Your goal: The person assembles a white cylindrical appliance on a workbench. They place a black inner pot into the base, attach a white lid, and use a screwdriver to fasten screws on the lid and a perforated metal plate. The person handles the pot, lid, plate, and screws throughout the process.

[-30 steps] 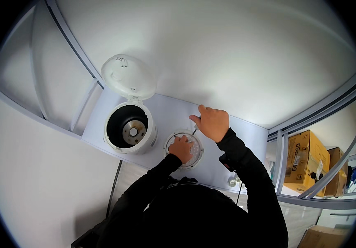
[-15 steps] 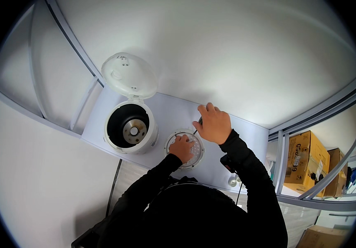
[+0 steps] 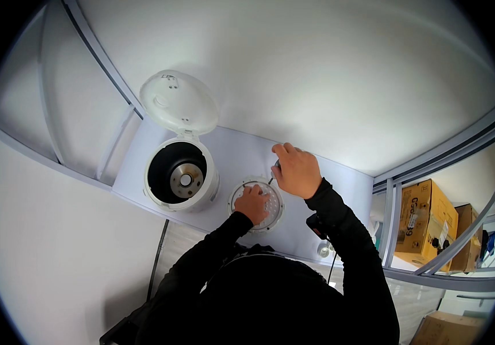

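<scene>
On the white table lies a round, pale plate [image 3: 274, 209] with a perforated middle and small dark spots around its rim. My left hand [image 3: 251, 204] rests on this plate with fingers spread, covering part of its holes. Over the plate's far right edge, my right hand [image 3: 296, 171] is closed around a screwdriver [image 3: 272, 176], whose thin shaft points down to the rim. Most of its handle is hidden in the hand. To the left stands a white rice cooker [image 3: 212, 185], its lid [image 3: 181, 103] raised and a metal heating plate [image 3: 192, 171] visible inside.
A small clear container [image 3: 324, 249] sits at the table's near right edge. A dark object with a cable [image 3: 317, 226] is beside my right forearm. Grey frame bars surround the white table [image 3: 348, 198], and cardboard boxes [image 3: 426, 221] stand beyond them at right.
My right hand has turned slightly around the screwdriver, its thumb and fingers shifting. My left hand stays on the plate.
</scene>
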### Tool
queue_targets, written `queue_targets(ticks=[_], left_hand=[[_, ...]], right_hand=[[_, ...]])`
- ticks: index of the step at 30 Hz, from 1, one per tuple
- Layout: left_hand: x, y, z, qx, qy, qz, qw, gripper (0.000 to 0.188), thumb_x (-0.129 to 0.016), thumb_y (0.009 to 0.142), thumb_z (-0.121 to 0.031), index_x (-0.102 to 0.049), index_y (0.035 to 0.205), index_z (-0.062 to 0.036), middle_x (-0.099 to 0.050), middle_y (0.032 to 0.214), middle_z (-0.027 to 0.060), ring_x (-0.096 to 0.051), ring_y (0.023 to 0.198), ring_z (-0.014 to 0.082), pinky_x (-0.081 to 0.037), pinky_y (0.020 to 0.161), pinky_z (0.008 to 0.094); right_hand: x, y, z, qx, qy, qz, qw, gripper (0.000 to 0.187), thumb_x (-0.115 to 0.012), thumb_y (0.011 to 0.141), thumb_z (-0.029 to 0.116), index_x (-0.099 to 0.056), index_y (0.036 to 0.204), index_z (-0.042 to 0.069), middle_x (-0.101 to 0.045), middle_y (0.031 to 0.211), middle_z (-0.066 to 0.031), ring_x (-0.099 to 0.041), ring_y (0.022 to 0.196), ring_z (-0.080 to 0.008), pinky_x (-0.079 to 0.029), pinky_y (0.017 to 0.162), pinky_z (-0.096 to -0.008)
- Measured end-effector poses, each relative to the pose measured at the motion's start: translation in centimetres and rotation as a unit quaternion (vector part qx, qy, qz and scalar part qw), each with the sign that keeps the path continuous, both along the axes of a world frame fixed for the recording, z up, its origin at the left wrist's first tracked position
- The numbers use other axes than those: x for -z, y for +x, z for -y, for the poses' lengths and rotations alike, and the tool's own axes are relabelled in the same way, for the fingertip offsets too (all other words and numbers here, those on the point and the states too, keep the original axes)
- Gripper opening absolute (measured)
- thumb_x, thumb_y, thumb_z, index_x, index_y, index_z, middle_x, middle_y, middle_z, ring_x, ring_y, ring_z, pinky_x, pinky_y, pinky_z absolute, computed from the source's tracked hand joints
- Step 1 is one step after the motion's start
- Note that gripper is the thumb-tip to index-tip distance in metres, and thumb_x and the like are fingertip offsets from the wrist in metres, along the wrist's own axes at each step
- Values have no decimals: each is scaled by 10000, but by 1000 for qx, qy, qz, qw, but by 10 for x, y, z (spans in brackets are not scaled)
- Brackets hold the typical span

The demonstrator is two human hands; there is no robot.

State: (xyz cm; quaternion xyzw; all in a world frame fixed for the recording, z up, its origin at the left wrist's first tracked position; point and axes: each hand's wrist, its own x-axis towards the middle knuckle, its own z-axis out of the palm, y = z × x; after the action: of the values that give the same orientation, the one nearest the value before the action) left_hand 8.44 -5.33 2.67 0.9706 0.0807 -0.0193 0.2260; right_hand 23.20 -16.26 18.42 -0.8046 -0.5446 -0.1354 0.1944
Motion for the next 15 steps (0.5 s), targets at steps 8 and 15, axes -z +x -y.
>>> queue_targets(ticks=[8,15], left_hand=[[-3,-2,0,7,5,-4,1000,562,-839,709,-349,-717,1243,-225,-562,1203,40,-515,1194,300,-571,860,460],[-4,-1,0,2,7,-16,1000,552,-837,721,-359,-716,1244,-234,-553,1222,32,-496,1221,305,-577,867,469]], right_hand=[[-1,-10,0,56,-58,-38,996,377,-803,803,250,-599,1073,83,-664,857,-86,-690,729,-318,-523,583,-411],[1,-8,3,72,-77,-75,992,339,-805,799,263,-624,1023,85,-687,844,-81,-687,692,-324,-528,582,-419]])
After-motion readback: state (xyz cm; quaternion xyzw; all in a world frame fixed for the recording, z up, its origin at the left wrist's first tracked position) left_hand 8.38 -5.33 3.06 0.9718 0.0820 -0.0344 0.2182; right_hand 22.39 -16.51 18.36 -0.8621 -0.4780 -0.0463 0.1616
